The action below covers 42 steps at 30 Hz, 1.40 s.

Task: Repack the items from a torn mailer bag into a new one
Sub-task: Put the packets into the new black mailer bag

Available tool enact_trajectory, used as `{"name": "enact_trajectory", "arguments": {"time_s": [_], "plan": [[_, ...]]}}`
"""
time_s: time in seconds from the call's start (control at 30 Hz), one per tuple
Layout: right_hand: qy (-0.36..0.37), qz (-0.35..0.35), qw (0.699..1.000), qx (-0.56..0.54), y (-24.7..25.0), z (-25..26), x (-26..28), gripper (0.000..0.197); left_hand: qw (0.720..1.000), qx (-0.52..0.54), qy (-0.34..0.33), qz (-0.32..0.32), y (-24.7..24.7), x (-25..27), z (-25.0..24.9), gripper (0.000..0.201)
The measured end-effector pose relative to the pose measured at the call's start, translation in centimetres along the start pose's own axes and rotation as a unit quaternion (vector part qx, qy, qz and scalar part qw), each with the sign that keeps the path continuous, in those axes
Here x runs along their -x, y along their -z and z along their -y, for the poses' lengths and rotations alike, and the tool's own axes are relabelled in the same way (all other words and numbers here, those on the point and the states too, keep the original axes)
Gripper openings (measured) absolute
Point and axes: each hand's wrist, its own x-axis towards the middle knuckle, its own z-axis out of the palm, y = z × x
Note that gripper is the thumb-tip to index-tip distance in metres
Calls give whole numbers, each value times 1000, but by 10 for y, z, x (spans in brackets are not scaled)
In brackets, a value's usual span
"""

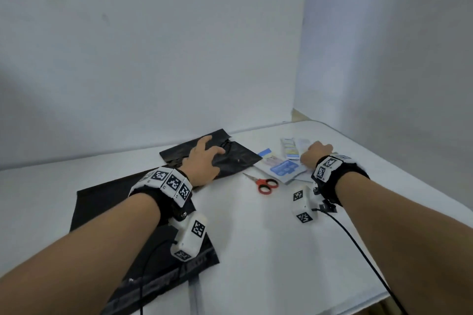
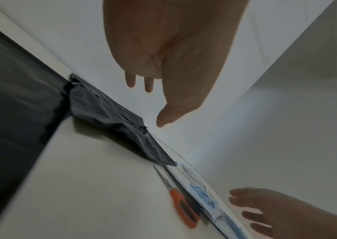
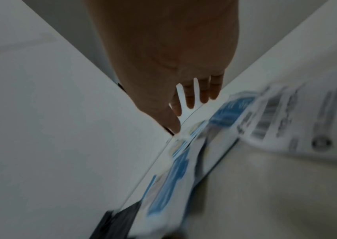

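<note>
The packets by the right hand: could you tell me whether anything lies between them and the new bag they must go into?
Only the scissors lie flat on the table between the packets and the new bag. The torn bag, under the left hand, sits further back.

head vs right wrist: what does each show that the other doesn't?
Head only: the left hand with fingers spread over the torn black mailer, the larger black mailer under the left forearm, the red-handled scissors, and both wrist rigs.

Right wrist only: the right hand's fingers hanging straight over the packets, not curled around any; a barcode label on a white packet, blurred.

Both: the right hand, the blue-and-white packets and the white table.
</note>
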Motion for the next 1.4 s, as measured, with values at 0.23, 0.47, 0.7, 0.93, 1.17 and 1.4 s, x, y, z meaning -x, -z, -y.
{"name": "enact_trajectory", "arguments": {"time_s": [0.23, 0.47, 0.7, 0.93, 1.17, 1.4], "plan": [[40, 129, 984, 113, 19, -25, -22, 48, 1000, 1, -15, 22, -18, -38, -30, 49], [86, 126, 982, 110, 16, -36, -43, 29, 999, -6, -26, 28, -30, -54, -38, 48], [43, 164, 984, -54, 27, -64, -55, 37, 999, 20, -31, 26, -36, -56, -55, 47], [-54, 113, 948, -292, 50, -86, -53, 26, 998, 45, -31, 36, -37, -55, -69, 46], [-39, 25, 975, -219, 46, -65, -64, 33, 994, 96, -21, 53, -40, -56, -79, 44], [20, 96, 974, -202, 31, -26, -70, 51, 990, 125, 12, 63, -34, -62, -65, 41]]}}
